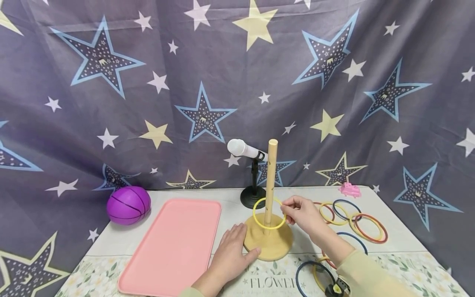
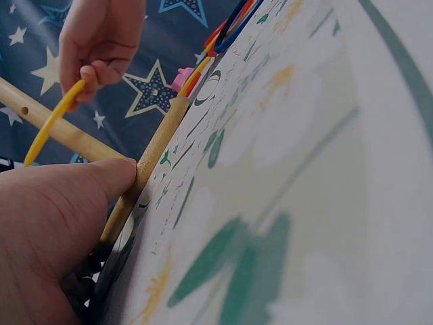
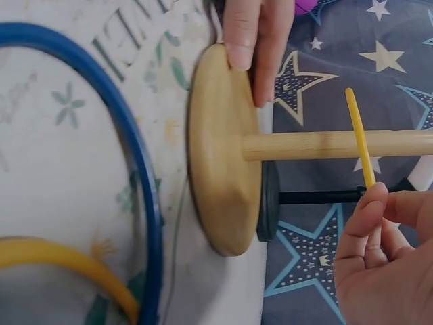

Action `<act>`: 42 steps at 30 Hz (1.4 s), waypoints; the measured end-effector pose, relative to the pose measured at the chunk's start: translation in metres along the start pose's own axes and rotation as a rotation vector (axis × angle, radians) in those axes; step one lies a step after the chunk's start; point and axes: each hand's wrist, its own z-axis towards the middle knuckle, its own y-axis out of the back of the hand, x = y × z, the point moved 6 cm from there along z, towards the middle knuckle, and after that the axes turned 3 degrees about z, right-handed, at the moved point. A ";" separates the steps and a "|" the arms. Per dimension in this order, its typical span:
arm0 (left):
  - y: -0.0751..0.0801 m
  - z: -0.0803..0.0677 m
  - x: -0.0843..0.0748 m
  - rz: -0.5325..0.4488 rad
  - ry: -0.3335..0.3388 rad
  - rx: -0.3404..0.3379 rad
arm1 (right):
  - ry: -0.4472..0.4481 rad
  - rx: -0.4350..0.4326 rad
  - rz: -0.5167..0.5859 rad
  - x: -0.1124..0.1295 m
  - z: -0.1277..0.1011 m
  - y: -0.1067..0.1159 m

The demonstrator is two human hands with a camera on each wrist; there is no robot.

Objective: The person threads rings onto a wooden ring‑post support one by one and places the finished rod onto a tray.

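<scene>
A wooden peg stand [image 1: 268,243] with an upright pole [image 1: 271,181] stands on the table. My right hand [image 1: 302,213] pinches a yellow ring [image 1: 268,213] that encircles the pole, held tilted above the round base [image 3: 220,149]. In the right wrist view the pinching fingers [image 3: 369,233] hold the yellow ring [image 3: 358,139] beside the pole [image 3: 338,144]. My left hand [image 1: 233,247] lies flat on the table, its fingers [image 3: 254,34] touching the base's left edge [image 2: 152,159].
A pink tray [image 1: 172,247] lies at the left, a purple ball [image 1: 128,205] behind it. A white microphone on a black stand [image 1: 253,173] stands behind the pole. Several coloured rings [image 1: 352,220] lie right of the stand, more near the front edge [image 1: 315,274]. A pink toy [image 1: 350,189] sits far right.
</scene>
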 end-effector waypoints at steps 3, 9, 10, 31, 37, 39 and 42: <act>0.000 0.001 -0.001 -0.008 -0.001 -0.006 | 0.003 0.007 -0.034 -0.005 0.001 -0.001; 0.000 0.002 -0.002 0.007 -0.014 -0.013 | 0.004 0.035 -0.095 -0.016 0.005 -0.004; 0.000 0.002 -0.002 0.008 -0.018 -0.015 | 0.009 0.038 -0.100 -0.018 0.005 -0.005; -0.004 -0.003 0.002 0.000 0.017 0.053 | -0.053 0.110 -0.200 -0.052 0.007 -0.017; -0.004 -0.002 0.003 -0.004 0.038 0.071 | -0.064 0.106 -0.246 -0.056 0.009 -0.016; -0.004 -0.002 0.004 0.001 0.039 0.067 | -0.053 0.109 -0.262 -0.056 0.010 -0.017; -0.005 0.000 0.005 0.008 0.036 0.057 | -0.031 0.117 -0.298 -0.055 0.011 -0.017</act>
